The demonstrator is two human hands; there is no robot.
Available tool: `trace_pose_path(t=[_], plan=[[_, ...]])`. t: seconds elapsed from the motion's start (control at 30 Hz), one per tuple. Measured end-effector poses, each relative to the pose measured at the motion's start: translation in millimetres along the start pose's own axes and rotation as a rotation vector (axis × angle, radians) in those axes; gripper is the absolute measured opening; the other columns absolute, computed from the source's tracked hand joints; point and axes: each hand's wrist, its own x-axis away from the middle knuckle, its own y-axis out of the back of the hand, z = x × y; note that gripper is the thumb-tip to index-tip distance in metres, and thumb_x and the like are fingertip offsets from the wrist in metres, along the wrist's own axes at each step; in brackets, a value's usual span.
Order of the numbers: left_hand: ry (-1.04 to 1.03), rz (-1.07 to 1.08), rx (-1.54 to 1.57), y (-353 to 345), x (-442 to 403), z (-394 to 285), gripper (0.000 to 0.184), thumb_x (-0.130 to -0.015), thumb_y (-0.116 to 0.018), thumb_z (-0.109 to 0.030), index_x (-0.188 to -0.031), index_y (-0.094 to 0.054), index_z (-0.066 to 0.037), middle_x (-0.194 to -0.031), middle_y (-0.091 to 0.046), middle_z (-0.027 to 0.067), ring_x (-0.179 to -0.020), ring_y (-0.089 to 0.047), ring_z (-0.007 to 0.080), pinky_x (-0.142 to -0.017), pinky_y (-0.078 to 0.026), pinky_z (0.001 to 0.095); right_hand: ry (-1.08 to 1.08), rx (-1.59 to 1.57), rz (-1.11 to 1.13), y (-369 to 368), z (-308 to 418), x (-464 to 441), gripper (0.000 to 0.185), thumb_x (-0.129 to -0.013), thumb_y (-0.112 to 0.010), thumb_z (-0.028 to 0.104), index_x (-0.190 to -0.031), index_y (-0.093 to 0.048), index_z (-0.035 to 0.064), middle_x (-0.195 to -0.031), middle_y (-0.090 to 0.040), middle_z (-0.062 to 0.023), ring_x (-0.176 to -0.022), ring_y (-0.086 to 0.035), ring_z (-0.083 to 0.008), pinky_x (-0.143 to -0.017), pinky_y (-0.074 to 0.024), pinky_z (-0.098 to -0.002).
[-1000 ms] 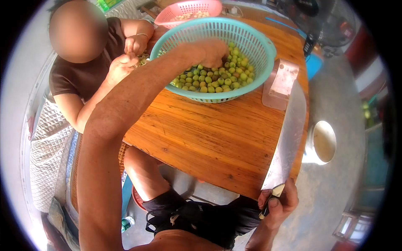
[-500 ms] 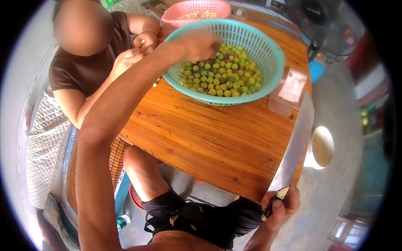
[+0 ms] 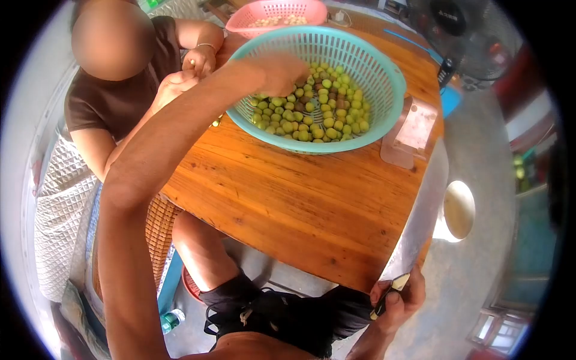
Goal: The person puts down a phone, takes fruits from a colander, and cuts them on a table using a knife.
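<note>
My left hand (image 3: 281, 74) reaches over a turquoise plastic basket (image 3: 393, 102) and is smeared by motion, so its fingers cannot be made out. Inside the basket lie many small round green fruits (image 3: 336, 113), some brownish. Down by the table's near right corner, my right hand (image 3: 403, 303) is closed around a dark tool with a cream-coloured strip (image 3: 390, 295). A long silvery, blade-like strip (image 3: 417, 219) runs from beside that hand along the table's right edge; I cannot tell whether it belongs to the tool.
Across the wooden table (image 3: 300, 204), a person (image 3: 114, 108) sits with both hands close together, a small pale piece at the fingers. Behind stands a pink basket (image 3: 231, 25) holding pale pieces. A pinkish box (image 3: 414, 129), a fan (image 3: 474, 45) and a white bucket (image 3: 459, 210) are on the right.
My left hand has shifted slightly left over the basket, still blurred. The fruits lie differently, with a patch of basket floor showing among them. My right hand keeps its grip.
</note>
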Motion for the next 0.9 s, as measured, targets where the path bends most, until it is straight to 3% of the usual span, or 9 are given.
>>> trace_pose_path(t=[0.13, 0.37, 0.47, 0.57, 0.67, 0.73, 0.77, 0.83, 0.9], plan=[[-0.041, -0.224, -0.126, 6.5, -12.4, 5.2, 0.028, -0.092, -0.059, -0.006, -0.118, -0.068, -0.007, -0.105, -0.070, 0.0203, -0.102, -0.069, 0.0378, -0.090, -0.054, 0.0490, 0.037, 0.017, 0.006, -3.0, 2.6, -1.4, 0.082, -0.090, -0.076, 0.042, -0.147, -0.046, -0.0093, -0.070, -0.059, -0.0099, -0.046, -0.051, -0.0136, -0.041, -0.0390, -0.0252], [-0.082, -0.208, 0.091, 17.0, -14.8, -9.7, 0.018, -0.092, -0.061, -0.014, -0.104, -0.070, -0.004, -0.095, -0.070, 0.0199, -0.094, -0.069, 0.0353, -0.084, -0.053, 0.0469, 0.011, 0.020, 0.019, -4.9, 7.5, -5.3, 0.080, -0.089, -0.077, 0.044, -0.140, -0.050, -0.0124, -0.070, -0.058, -0.0086, -0.046, -0.051, -0.0125, -0.040, -0.0390, -0.0245], [-0.014, -0.066, 0.054, 19.7, -9.0, -6.2, 0.019, -0.091, -0.062, -0.015, -0.102, -0.070, -0.002, -0.092, -0.071, 0.0194, -0.088, -0.070, 0.0360, -0.081, -0.055, 0.0459, 0.010, 0.004, 0.003, -7.4, 7.6, -4.2, 0.080, -0.089, -0.077, 0.045, -0.137, -0.052, -0.0127, -0.067, -0.057, -0.0081, -0.045, -0.050, -0.0121, -0.040, -0.0389, -0.0240], [0.026, 0.048, -0.002, 15.0, -3.7, 4.5, 0.024, -0.086, -0.070, -0.016, -0.106, -0.078, -0.007, -0.098, -0.075, 0.0159, -0.096, -0.072, 0.0334, -0.083, -0.056, 0.0454, -0.015, -0.029, 0.004, -10.6, 11.2, -5.5, 0.080, -0.089, -0.077, 0.046, -0.137, -0.053, -0.0126, -0.067, -0.057, -0.0079, -0.045, -0.050, -0.0121, -0.040, -0.0386, -0.0241], [0.031, 0.151, -0.094, -2.5, -2.9, 17.5, 0.026, -0.085, -0.073, -0.014, -0.109, -0.077, -0.006, -0.094, -0.075, 0.0146, -0.086, -0.073, 0.0308, -0.075, -0.058, 0.0422, -0.007, -0.024, -0.001, -10.7, 11.5, -5.5, 0.079, -0.089, -0.077, 0.045, -0.137, -0.052, -0.0131, -0.066, -0.056, -0.0077, -0.045, -0.050, -0.0121, -0.040, -0.0381, -0.0244], [0.041, 0.191, 0.225, -23.6, -14.0, 39.9, 0.026, -0.086, -0.071, -0.008, -0.111, -0.075, -0.003, -0.091, -0.074, 0.0132, -0.076, -0.073, 0.0258, -0.066, -0.058, 0.0377, 0.010, 0.008, -0.003, -10.0, 10.8, -6.2, 0.079, -0.090, -0.076, 0.045, -0.137, -0.052, -0.0135, -0.067, -0.057, -0.0080, -0.045, -0.050, -0.0121, -0.040, -0.0379, -0.0245], [0.042, 0.190, 0.225, -19.2, -14.8, 35.5, 0.026, -0.086, -0.071, -0.008, -0.111, -0.075, -0.003, -0.091, -0.074, 0.0132, -0.076, -0.073, 0.0258, -0.066, -0.058, 0.0377, 0.016, 0.022, -0.003, -10.3, 12.1, -7.2, 0.079, -0.090, -0.076, 0.044, -0.137, -0.052, -0.0136, -0.067, -0.057, -0.0082, -0.045, -0.050, -0.0121, -0.040, -0.0378, -0.0246], [0.053, 0.436, 0.063, -11.1, -20.8, 26.1, 0.039, -0.088, -0.079, -0.025, -0.123, -0.070, -0.010, -0.109, -0.075, 0.0134, -0.098, -0.072, 0.0276, -0.084, -0.061, 0.0408, -0.008, 0.013, 0.021, -11.1, 16.8, -10.6, 0.078, -0.090, -0.076, 0.043, -0.138, -0.051, -0.0135, -0.070, -0.058, -0.0092, -0.045, -0.050, -0.0122, -0.041, -0.0380, -0.0245], [0.055, 0.354, 0.109, -10.6, -15.9, 23.6, 0.035, -0.088, -0.077, -0.022, -0.120, -0.071, -0.009, -0.107, -0.075, 0.0139, -0.096, -0.072, 0.0282, -0.083, -0.060, 0.0414, -0.037, -0.010, 0.046, -11.8, 18.3, -11.5, 0.078, -0.090, -0.076, 0.042, -0.139, -0.051, -0.0133, -0.072, -0.059, -0.0100, -0.046, -0.051, -0.0123, -0.041, -0.0384, -0.0244]])
